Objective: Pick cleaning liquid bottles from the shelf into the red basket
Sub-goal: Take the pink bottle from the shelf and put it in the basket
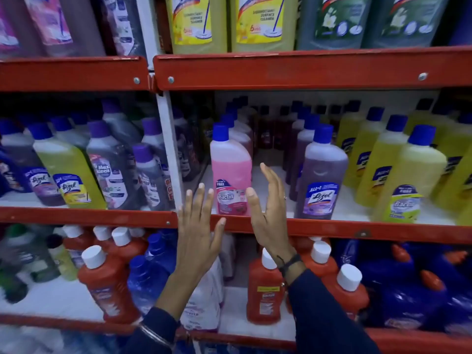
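Your left hand [196, 226] and right hand [268, 208] were both raised with fingers spread, empty, flanking the pink bottle [231, 172] without touching it. That bottle stood upright at the front edge of the middle shelf [332, 229], near its left end beside the white upright post [169, 149]. A purple bottle [320, 175] stood further right along the same edge, yellow ones beyond it. No basket was in view.

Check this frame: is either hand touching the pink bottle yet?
Cannot tell. In the head view both open hands, left hand and right hand, flank the pink bottle, overlapping its label; no clear gap or contact.
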The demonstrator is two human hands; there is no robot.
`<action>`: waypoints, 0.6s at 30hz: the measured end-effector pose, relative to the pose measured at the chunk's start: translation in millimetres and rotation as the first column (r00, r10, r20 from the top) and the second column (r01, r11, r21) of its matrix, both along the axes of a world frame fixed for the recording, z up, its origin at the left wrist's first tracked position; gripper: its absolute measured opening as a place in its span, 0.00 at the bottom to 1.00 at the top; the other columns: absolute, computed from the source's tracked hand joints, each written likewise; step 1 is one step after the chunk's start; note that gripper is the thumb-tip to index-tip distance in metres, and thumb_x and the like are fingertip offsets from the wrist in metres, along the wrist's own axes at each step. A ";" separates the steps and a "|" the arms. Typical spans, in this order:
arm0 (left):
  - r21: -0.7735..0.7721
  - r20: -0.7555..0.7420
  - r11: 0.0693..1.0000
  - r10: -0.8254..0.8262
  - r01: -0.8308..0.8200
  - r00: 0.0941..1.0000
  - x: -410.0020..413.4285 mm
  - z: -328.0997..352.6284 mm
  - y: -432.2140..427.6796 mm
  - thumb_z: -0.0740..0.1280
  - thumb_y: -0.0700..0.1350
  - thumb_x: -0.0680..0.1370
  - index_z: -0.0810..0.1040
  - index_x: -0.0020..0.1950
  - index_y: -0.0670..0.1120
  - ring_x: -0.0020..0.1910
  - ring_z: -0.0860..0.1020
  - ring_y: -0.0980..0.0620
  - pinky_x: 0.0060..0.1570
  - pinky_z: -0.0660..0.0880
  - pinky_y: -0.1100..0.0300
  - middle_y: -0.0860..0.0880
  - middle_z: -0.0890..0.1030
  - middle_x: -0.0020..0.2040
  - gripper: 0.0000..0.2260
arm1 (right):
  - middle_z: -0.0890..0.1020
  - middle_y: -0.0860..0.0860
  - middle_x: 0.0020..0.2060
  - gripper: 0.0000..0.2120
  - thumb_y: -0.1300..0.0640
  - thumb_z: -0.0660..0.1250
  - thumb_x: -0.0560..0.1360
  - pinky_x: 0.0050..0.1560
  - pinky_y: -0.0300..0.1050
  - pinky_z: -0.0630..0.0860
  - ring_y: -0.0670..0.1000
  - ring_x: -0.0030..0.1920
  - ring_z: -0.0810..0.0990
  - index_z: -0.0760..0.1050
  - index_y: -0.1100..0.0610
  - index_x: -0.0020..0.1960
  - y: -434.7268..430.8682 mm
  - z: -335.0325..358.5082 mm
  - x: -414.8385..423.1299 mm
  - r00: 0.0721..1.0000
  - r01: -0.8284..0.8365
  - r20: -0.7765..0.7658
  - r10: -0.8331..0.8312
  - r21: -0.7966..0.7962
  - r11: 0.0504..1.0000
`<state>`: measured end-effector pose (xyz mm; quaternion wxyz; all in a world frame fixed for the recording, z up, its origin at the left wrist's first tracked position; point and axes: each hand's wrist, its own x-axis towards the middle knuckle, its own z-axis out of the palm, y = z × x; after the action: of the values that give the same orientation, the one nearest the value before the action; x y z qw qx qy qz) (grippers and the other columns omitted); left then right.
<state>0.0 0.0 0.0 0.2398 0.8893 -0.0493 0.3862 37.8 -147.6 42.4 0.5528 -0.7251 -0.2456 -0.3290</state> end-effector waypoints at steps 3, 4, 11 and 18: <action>0.067 -0.187 0.998 0.031 -0.018 0.982 7.9 -15.1 10.8 0.48 0.62 0.77 0.38 0.74 0.57 0.75 0.36 0.52 0.74 0.41 0.46 0.52 0.41 0.77 0.30 | 0.63 0.49 0.72 0.35 0.44 0.66 0.74 0.67 0.35 0.62 0.45 0.70 0.64 0.54 0.50 0.74 15.3 -5.7 17.9 0.973 -0.070 -0.220 0.074 0.026 0.997; 0.077 -0.248 0.997 -0.001 0.021 0.969 9.4 -23.0 14.3 0.47 0.63 0.76 0.37 0.73 0.57 0.75 0.34 0.52 0.74 0.40 0.45 0.52 0.38 0.77 0.30 | 0.65 0.50 0.71 0.37 0.47 0.69 0.72 0.65 0.34 0.67 0.46 0.69 0.67 0.54 0.50 0.74 20.0 -5.0 21.7 0.946 -0.112 -0.301 0.120 0.047 0.993; 0.237 -0.297 0.967 -0.023 0.097 0.955 21.6 -34.6 27.5 0.53 0.60 0.78 0.36 0.73 0.56 0.73 0.33 0.53 0.71 0.35 0.49 0.55 0.39 0.76 0.31 | 0.82 0.54 0.55 0.29 0.56 0.79 0.63 0.48 0.44 0.82 0.50 0.50 0.83 0.70 0.51 0.60 21.7 1.9 51.3 0.883 -0.200 -0.392 0.258 0.183 0.963; 0.259 -0.312 0.961 -0.013 0.098 0.950 28.7 -24.5 17.2 0.54 0.59 0.78 0.43 0.75 0.50 0.73 0.34 0.52 0.70 0.34 0.51 0.50 0.45 0.78 0.32 | 0.76 0.47 0.53 0.32 0.41 0.77 0.58 0.43 0.45 0.79 0.51 0.53 0.78 0.65 0.43 0.55 21.5 37.0 18.6 0.990 0.122 -0.094 -0.105 0.206 0.971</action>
<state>28.7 17.2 -24.5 0.1315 0.9612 -0.0892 0.2256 56.5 -126.0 79.5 0.6166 -0.6882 -0.1445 -0.3541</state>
